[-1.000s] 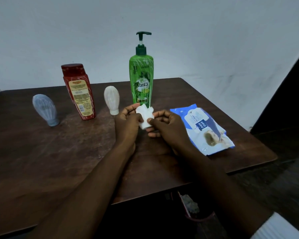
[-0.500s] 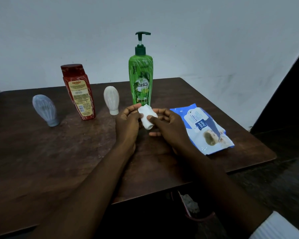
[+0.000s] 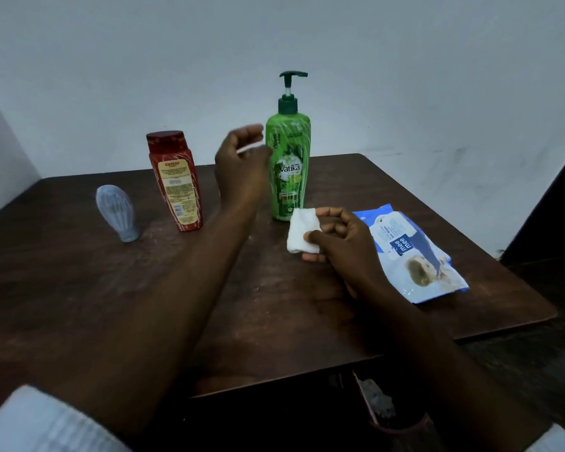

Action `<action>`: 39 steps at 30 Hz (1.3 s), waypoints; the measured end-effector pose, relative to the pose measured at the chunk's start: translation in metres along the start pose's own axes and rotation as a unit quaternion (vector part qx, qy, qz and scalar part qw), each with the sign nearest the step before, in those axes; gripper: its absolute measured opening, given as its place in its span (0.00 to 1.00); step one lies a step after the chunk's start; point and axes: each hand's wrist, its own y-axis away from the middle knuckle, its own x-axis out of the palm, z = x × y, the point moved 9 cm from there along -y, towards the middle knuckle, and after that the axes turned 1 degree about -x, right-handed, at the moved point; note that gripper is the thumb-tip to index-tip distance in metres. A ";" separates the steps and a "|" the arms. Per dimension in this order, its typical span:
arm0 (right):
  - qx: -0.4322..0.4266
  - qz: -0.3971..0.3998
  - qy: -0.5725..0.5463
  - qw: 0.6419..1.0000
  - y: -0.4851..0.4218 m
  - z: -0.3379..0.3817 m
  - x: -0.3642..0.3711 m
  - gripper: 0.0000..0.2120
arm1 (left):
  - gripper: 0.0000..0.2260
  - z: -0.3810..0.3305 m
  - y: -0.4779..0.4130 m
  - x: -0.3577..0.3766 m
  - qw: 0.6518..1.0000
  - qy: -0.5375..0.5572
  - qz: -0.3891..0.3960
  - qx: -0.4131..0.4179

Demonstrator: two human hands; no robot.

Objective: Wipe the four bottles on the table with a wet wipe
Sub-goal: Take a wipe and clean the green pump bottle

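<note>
While right hand (image 3: 343, 243) pinches wipe (image 3: 302, 234), left hand (image 3: 242, 161) nears green bottle (image 3: 287, 164)

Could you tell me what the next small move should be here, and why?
Probably close the left hand on the green pump bottle to steady it: that hand is raised beside it, and the right hand holds the folded wipe ready.

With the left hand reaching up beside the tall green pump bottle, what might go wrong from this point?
1. The left hand is raised, blurred with motion, right beside the tall green pump bottle; a clumsy grab might tip it.
2. The red bottle already leans, and the forearm passes close by, so a brush may topple it.
3. The right hand pinches the folded wipe only at one edge, so it may slip while rubbing.
</note>
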 end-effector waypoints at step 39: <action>-0.227 -0.046 0.076 0.970 0.016 0.108 0.014 0.09 | 0.13 -0.065 -0.026 -0.011 0.966 -0.076 0.242 0.059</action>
